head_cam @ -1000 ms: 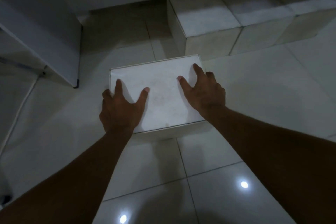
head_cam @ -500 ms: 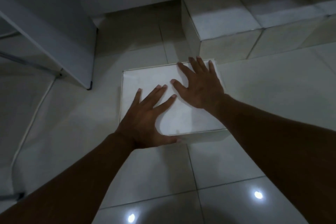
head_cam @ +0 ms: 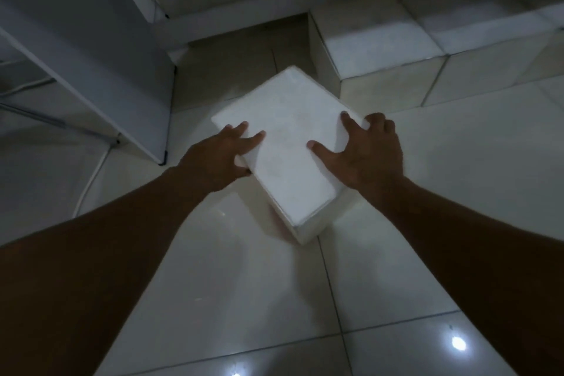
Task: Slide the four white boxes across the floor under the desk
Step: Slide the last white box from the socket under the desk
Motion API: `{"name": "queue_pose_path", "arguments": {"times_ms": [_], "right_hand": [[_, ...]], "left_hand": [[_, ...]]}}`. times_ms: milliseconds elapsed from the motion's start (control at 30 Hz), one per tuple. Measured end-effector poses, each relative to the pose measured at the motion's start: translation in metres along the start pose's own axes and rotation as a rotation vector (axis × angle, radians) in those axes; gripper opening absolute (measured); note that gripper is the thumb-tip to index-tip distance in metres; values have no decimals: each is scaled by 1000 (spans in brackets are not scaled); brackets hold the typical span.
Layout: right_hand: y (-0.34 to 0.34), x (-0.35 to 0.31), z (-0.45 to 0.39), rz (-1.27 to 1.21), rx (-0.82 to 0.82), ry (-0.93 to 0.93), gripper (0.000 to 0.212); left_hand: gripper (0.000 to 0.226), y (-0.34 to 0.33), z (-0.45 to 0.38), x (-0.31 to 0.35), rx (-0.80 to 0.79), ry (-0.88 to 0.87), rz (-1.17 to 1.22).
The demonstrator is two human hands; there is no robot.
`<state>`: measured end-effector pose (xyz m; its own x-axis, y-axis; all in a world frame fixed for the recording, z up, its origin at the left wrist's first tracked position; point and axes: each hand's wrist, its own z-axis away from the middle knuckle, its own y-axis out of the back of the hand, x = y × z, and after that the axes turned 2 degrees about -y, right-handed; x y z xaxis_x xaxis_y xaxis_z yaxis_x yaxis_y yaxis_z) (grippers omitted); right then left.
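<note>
White box (head_cam: 290, 143) sits skewed on the tiled floor (head_cam: 232, 284), one corner aimed at the gap beside three boxes (head_cam: 427, 40); our left hand (head_cam: 219, 159) and right hand (head_cam: 369, 152) clamp its opposite edges, likely to steer it under the desk (head_cam: 91, 49).

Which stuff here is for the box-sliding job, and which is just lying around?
For the job:
white box being turned
left hand
right hand
row of white boxes by the wall
desk panel
floor

Just lying around:
white cable
</note>
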<state>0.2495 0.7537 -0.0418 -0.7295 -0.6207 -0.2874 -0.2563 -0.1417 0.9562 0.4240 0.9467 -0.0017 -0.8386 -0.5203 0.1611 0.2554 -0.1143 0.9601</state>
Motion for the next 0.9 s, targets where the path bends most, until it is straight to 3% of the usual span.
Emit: {"name": "queue_pose_path", "arguments": {"times_ms": [100, 200, 233, 300, 400, 500, 700, 900], "right_hand": [[-5, -5, 20, -2, 70, -82, 98], [-7, -8, 32, 3, 76, -125, 95], [-6, -6, 35, 0, 73, -111, 93], [-1, 5, 40, -43, 126, 43, 81], [3, 28, 52, -220, 214, 515, 58], [-1, 49, 65, -295, 188, 697, 65], [-6, 44, 55, -184, 134, 687, 64], [-20, 21, 21, -141, 110, 623, 61]], "left_hand": [[60, -6, -15, 25, 133, 186, 196], [44, -10, -18, 48, 245, 264, 333], [48, -13, -13, 52, 244, 242, 316], [81, -24, 4, 57, 176, 90, 200], [128, -38, 25, 62, 19, -163, 40], [128, -49, 29, 60, 49, -224, -74], [108, -40, 16, 54, 30, -199, -49], [103, -30, -12, 68, -8, -14, -61]]}}
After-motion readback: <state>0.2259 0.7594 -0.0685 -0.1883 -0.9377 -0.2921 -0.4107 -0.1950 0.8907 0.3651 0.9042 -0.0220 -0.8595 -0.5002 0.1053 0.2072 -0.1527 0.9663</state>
